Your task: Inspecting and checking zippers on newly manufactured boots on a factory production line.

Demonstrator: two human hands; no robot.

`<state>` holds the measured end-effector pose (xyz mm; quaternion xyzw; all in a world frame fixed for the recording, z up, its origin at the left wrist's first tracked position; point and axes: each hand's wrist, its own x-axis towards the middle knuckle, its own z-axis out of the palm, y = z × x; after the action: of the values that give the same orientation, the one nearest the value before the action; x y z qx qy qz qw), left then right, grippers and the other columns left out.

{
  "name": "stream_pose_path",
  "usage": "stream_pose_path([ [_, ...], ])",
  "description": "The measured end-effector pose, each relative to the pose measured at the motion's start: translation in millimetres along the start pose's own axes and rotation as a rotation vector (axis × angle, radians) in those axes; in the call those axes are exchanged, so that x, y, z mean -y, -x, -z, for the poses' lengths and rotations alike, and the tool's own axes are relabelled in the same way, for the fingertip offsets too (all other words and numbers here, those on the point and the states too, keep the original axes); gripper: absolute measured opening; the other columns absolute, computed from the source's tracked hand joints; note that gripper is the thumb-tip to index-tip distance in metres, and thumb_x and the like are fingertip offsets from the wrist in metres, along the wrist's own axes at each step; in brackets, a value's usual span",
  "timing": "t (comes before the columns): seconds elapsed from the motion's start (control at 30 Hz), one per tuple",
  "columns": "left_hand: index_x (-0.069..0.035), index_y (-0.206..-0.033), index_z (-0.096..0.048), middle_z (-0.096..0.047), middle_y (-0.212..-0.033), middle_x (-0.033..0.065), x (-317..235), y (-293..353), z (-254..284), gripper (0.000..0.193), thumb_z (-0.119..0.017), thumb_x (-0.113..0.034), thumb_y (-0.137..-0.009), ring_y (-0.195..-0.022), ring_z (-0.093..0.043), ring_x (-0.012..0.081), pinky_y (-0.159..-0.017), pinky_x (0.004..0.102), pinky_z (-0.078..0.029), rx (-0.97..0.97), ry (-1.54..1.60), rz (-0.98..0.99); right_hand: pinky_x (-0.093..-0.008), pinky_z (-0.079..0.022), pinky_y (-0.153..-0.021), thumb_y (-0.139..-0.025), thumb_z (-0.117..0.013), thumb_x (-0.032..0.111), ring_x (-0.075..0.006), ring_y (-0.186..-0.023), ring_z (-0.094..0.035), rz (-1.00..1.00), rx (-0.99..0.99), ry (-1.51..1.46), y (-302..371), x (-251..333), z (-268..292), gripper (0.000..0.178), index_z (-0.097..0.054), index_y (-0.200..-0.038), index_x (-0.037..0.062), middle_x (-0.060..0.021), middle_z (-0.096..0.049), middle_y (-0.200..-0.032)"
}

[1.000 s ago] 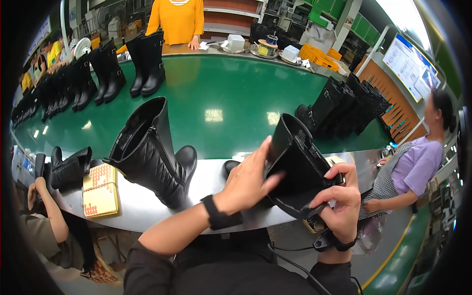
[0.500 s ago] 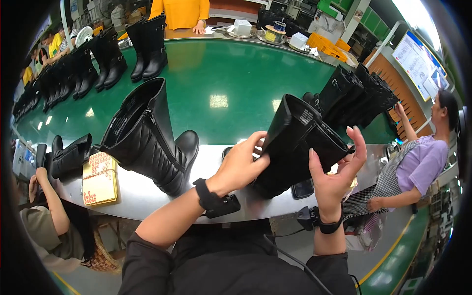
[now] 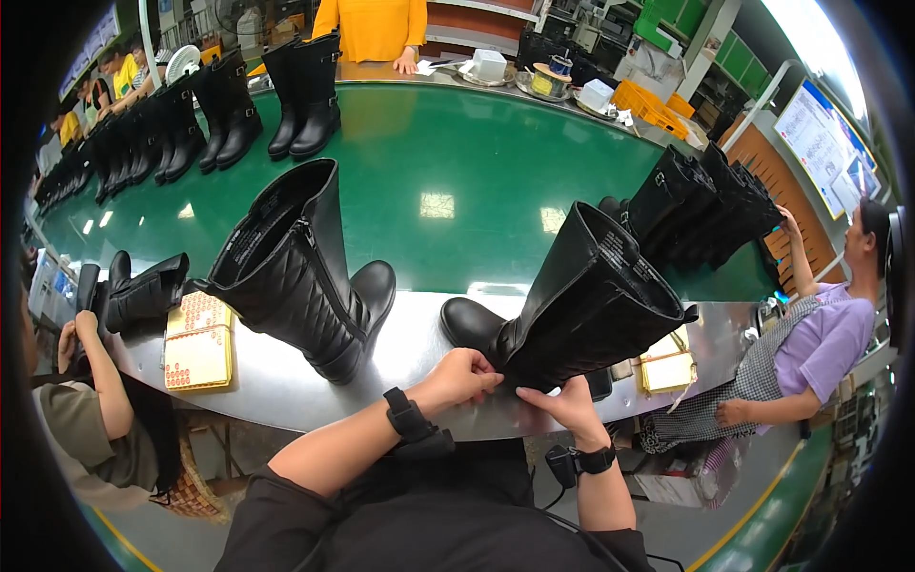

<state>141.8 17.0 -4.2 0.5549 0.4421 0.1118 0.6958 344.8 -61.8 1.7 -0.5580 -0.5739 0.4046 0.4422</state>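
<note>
A tall black boot stands in front of me on the right, its shaft leaning right and its toe pointing left. My left hand is closed in a pinch at the boot's lower ankle; whatever sits between the fingertips is too small to make out. Around the heel, low on the boot, is my right hand, thumb pressed against it and the other fingers partly hidden. To the left stands a second tall black boot, quilted, with a side zipper; neither hand touches it.
Bundled yellow cards lie left and right on the metal ledge. Beyond runs a green conveyor belt with rows of black boots. Co-workers sit at left and stand at right.
Both hands have come down from the boot's shaft to its ankle and heel. The right boot is lower, its toe now showing at left. The left boot stays standing.
</note>
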Motion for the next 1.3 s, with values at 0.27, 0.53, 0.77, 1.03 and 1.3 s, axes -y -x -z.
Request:
stream_pose_path([
  [0.27,-0.005,-0.081,-0.062,-0.057,-0.063,-0.0013,1,-8,7,0.026,-0.055,-0.026,-0.095,-0.049,-0.048,0.0063,-0.044,0.0191,-0.036,0.279,0.194,0.071,-0.029,-0.049,-0.084,-0.07,-0.078,0.001,-0.0134,-0.094,-0.061,-0.024,-0.034,-0.159,-1,3,-6,0.04,-0.063,-0.107,-0.0011,-0.0056,-0.066,-0.103],
  [0.53,-0.004,-0.078,-0.061,-0.04,-0.053,-0.0048,-88,50,12,0.029,-0.052,-0.022,-0.097,-0.047,-0.031,0.005,-0.045,0.0225,-0.023,0.463,0.411,-0.29,-0.0304,-0.048,-0.085,-0.066,-0.081,0.006,-0.0159,-0.097,-0.06,0.119,-0.05,0.135,0,9,-3,0.052,-0.059,-0.113,0.0037,-0.0058,-0.062,-0.107],
  [0.77,-0.003,-0.079,-0.06,-0.038,-0.052,-0.0051,-154,104,3,0.029,-0.05,-0.022,-0.098,-0.046,-0.03,0.0047,-0.045,0.0219,-0.023,0.376,0.486,-0.352,-0.0317,-0.047,-0.089,-0.068,-0.079,0.008,-0.0183,-0.102,-0.06,0.159,-0.089,0.06,2,17,-10,0.054,-0.057,-0.117,0.0025,-0.0077,-0.063,-0.108],
  [1.03,0.0,-0.089,-0.063,-0.057,-0.065,0.0,-128,110,24,0.034,-0.044,-0.025,-0.101,-0.06,-0.052,0.0061,-0.056,0.0202,-0.04,0.28,0.139,-0.569,-0.0325,-0.045,-0.092,-0.07,-0.08,0.011,-0.018,-0.105,-0.059,0.279,0.007,0.087,-3,26,-9,0.057,-0.057,-0.121,0.002,-0.0095,-0.064,-0.114],
  [1.3,-0.002,-0.067,-0.06,-0.061,-0.066,0.0102,2,173,105,0.051,-0.079,-0.049,-0.068,-0.064,-0.058,0.0265,-0.065,0.037,-0.047,-0.44,-0.849,0.259,-0.0345,-0.041,-0.099,-0.065,-0.086,0.023,-0.0224,-0.114,-0.054,0.13,0.299,0.139,-30,25,2,0.07,-0.055,-0.124,-0.0009,-0.0123,-0.058,-0.123],
])
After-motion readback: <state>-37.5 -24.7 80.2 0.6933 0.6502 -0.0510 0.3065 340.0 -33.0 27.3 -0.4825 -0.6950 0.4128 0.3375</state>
